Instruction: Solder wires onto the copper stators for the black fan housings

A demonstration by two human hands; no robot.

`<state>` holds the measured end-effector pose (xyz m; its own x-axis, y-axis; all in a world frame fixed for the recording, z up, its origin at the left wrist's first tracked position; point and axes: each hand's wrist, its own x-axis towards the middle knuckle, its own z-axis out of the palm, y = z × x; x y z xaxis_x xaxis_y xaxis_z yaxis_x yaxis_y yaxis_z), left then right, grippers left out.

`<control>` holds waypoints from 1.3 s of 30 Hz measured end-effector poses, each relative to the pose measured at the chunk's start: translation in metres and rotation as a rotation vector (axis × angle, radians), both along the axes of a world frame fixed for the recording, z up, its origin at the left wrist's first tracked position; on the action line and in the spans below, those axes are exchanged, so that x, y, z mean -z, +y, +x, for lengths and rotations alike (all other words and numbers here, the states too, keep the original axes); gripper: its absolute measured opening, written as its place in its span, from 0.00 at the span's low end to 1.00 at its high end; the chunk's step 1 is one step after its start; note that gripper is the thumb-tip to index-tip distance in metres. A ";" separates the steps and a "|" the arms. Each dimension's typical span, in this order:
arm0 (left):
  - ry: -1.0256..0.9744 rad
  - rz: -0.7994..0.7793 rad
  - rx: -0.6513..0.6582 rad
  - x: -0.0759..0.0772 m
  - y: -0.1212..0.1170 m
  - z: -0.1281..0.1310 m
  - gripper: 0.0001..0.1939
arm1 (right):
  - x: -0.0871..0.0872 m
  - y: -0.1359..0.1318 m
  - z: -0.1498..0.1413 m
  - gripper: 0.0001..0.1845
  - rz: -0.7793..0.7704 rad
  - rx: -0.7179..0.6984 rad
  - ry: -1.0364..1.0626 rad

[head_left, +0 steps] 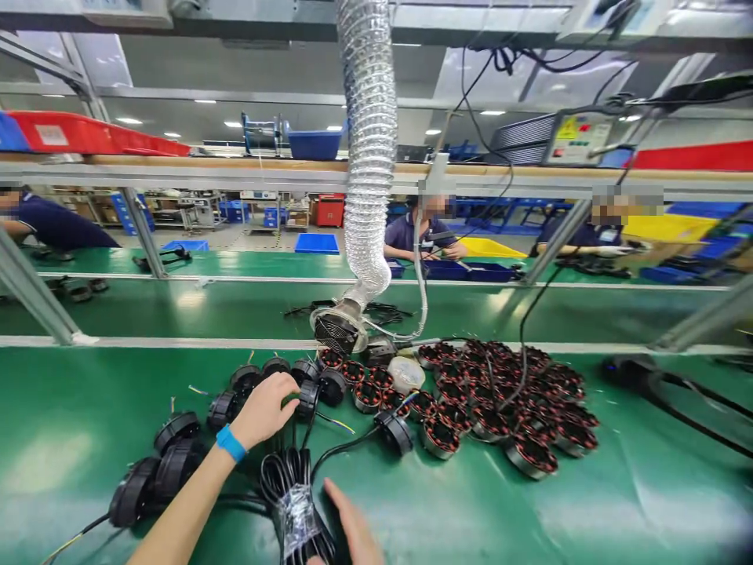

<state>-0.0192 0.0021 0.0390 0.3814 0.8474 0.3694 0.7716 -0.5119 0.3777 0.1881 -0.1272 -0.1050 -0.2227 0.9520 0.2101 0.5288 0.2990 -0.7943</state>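
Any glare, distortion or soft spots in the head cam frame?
Head view: pale glare patches on the green tabletop, left and lower right; head view: bright highlights on the silver duct and the clear wrap round the cable bundle; head view: wide-angle stretch toward the edges, likely; head view: right hand looks slightly soft, cut off at the bottom.

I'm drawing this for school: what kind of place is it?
Probably a factory workshop: many round motor-like parts crowd a green bench, a silvery hose hangs above, and people in dark shirts work opposite.
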 end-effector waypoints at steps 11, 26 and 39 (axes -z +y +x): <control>0.211 -0.235 -0.161 0.002 0.012 -0.022 0.36 | -0.044 0.031 -0.032 0.50 -0.265 -0.481 -0.161; -0.105 -0.002 -0.465 0.048 -0.014 -0.125 0.30 | -0.120 0.078 -0.065 0.61 -0.133 -0.684 -0.032; -0.542 -0.105 -0.489 0.031 -0.019 -0.125 0.24 | -0.148 0.172 -0.133 0.26 0.291 -0.425 -0.243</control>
<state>-0.1445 -0.0168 0.0081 -0.2618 0.9153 0.3060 0.5936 -0.0972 0.7988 0.0551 0.0450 0.0427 -0.6484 0.6786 0.3450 0.4710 0.7137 -0.5185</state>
